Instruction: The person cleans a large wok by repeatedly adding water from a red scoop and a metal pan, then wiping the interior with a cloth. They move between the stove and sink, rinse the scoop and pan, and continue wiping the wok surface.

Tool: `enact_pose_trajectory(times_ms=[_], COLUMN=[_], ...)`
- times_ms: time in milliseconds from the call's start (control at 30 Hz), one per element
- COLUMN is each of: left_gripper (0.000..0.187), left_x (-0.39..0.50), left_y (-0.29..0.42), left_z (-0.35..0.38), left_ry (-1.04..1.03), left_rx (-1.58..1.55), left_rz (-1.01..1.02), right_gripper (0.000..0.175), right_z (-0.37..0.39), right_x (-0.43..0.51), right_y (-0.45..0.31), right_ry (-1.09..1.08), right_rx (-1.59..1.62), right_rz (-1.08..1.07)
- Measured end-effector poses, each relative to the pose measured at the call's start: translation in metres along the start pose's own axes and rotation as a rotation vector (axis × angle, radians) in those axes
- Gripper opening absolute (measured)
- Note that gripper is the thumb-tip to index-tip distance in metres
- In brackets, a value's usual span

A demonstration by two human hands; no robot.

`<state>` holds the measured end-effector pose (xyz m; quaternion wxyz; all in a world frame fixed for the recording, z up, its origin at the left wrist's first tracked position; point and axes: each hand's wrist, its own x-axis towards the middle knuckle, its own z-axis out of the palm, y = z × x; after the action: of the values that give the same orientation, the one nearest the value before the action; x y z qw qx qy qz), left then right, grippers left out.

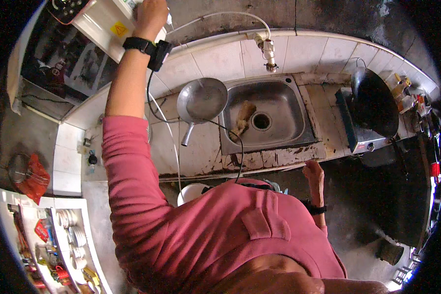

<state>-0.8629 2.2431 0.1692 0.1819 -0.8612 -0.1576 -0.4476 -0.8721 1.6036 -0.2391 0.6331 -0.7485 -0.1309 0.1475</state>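
My left hand point(152, 16) is raised at the top edge, against a white panel point(112, 25) with a yellow warning sticker. A small white part point(169, 18) shows beside its fingers; the picture does not settle whether they grip it. My right hand point(313, 171) hangs low by the counter's front edge, fingers curled, with nothing visible in it. Between the hands, a metal pan point(202, 101) lies on the tiled counter, its rim over the left edge of a stainless steel sink point(297, 106). A brownish, elongated thing point(245, 112) lies in the sink by the drain point(261, 121).
A valve point(269, 55) with a white hose is on the wall above the sink. To the right, a dark wok point(375, 103) rests on a cooker point(364, 141), near bottles and packets. A black cable crosses the pan and sink. Shelves with stacked bowls point(75, 235) stand lower left.
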Motion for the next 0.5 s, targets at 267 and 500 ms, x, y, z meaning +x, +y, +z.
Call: enact_pose_trajectory(times_ms=[267, 500], left_gripper=[0.018, 0.018], left_x=[0.008, 0.012], left_y=[-0.013, -0.003], left_z=[0.009, 0.008], left_ry=[-0.111, -0.094], left_rx=[-0.027, 0.168], left_rz=[0.046, 0.081], right_gripper=[0.017, 0.019], right_z=[0.000, -0.009], right_x=[-0.002, -0.004], right_y=[0.009, 0.020], right_ry=[-0.007, -0.015], right_rx=[0.020, -0.019], right_rz=[0.026, 0.075])
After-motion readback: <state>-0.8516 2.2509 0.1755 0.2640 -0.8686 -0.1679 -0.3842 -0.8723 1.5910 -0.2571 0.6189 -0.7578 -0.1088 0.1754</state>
